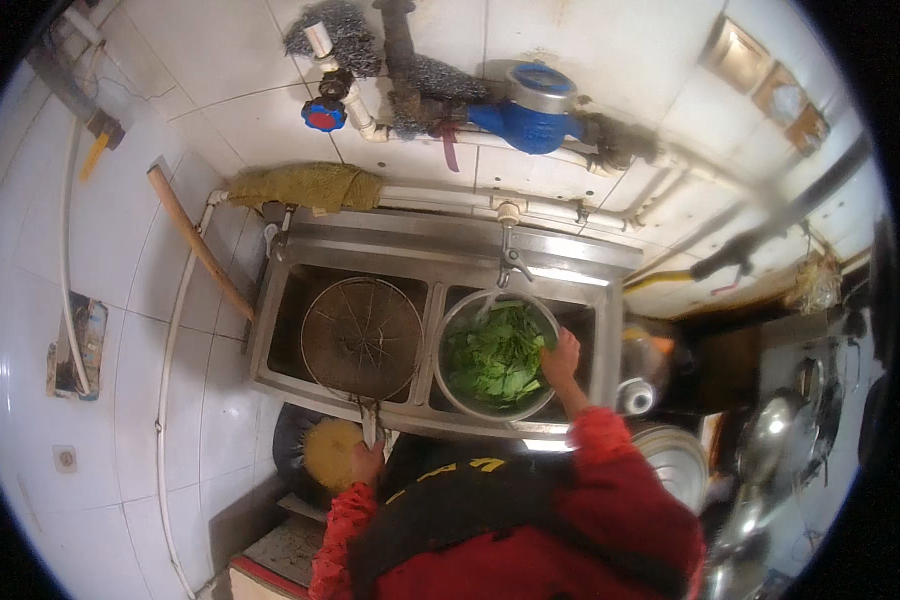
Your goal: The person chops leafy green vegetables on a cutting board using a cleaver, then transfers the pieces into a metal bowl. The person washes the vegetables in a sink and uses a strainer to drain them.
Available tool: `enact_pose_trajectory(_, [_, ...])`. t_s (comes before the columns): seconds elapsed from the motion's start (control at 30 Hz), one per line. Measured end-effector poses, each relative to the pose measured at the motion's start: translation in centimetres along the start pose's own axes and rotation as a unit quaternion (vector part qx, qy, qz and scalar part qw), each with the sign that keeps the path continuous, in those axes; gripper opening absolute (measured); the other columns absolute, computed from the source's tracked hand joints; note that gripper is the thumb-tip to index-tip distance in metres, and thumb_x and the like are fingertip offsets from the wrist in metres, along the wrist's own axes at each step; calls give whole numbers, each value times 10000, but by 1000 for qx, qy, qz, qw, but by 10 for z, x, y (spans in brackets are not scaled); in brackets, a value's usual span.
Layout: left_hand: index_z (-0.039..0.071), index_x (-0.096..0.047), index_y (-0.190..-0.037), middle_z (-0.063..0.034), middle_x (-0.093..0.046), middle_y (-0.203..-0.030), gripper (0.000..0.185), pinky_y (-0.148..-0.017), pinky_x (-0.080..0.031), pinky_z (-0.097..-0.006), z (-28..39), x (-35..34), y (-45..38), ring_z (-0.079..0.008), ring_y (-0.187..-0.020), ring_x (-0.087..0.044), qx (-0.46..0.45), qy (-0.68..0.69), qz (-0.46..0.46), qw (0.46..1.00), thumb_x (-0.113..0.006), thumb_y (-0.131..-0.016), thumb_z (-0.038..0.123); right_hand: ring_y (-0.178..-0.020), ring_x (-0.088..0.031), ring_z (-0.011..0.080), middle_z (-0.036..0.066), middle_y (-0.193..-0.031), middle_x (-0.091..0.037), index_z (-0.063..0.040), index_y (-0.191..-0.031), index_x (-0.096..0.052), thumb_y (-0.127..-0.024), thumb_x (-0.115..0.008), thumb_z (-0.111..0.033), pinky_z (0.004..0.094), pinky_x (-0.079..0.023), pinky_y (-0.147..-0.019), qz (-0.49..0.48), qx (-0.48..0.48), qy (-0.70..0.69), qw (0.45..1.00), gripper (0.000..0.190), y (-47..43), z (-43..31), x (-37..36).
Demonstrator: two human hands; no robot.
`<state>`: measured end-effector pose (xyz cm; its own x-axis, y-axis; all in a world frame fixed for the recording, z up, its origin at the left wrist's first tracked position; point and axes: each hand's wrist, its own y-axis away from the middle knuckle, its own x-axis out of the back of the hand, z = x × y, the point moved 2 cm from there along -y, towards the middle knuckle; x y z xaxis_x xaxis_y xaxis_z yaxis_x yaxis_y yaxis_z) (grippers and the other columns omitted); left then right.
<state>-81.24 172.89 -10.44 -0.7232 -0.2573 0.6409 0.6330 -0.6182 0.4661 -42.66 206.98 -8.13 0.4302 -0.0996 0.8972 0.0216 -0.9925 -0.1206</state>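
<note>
My left hand (367, 461) is closed around the handle of a round wire-mesh strainer (362, 339), whose basket lies over the left basin of a stainless steel double sink (431, 341). In the right basin stands a round metal bowl (450, 390) full of green leafy vegetables (497, 356). My right hand (562, 358) is at the bowl's right side, its fingers at the rim beside the leaves; whether they grip the rim cannot be told. Over the bowl's far edge is a faucet (510, 259), with what looks like water running from it onto the greens.
A green cloth (307, 186) hangs over the pipe behind the sink. A wooden stick (199, 244) leans at the left wall. Below the sink's left front is a container with yellow contents (331, 452). A large round lid (671, 465) lies right of my sleeve. A blue water meter (529, 112) sits on the wall.
</note>
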Motion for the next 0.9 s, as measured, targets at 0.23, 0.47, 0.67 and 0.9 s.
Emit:
enact_pose_trajectory(0.23, [-30, -571, -772, -91, -545, -543, 392, -428, -411, -368, -21, -1, -18, -213, -427, -528, 30, -21, -22, 999, -679, -861, 336, -1330, -290, 503, 273, -1494, -224, -174, -1489, -227, -704, -815, -363, 622, -358, -990, -332, 102, 113, 931, 1000, 4, -106, -30])
enact_pose_trajectory(0.47, [-102, -633, -866, -304, -644, -805, 562, -696, -504, -495, -6, -1, -7, -459, -806, -646, 112, -22, -8, 993, -682, -785, 451, -1219, -419, 494, 296, -1461, -234, -153, -1339, -405, -666, -820, -221, 524, -487, -888, -376, 101, 130, 912, 793, -5, -109, -87])
enact_pose_trajectory(0.67, [-106, -624, -888, -313, -636, -803, 542, -702, -504, -501, 35, 10, 13, -471, -797, -640, 95, 3, -19, 995, -678, -788, 424, -1202, -535, 328, 312, -1346, -463, 11, -1382, -422, -628, -852, -382, 401, -501, -909, -511, 33, -61, 857, 953, -57, -60, -74])
enact_pose_trajectory(0.9, [-107, -636, -845, -334, -624, -797, 525, -710, -498, -517, 29, 3, 8, -482, -813, -633, 64, -42, 22, 997, -665, -794, 415, -1300, -415, 429, 277, -1427, -402, -45, -1470, -262, -586, -847, -545, 450, -370, -1068, -407, 30, -97, 908, 1172, -87, -21, -54])
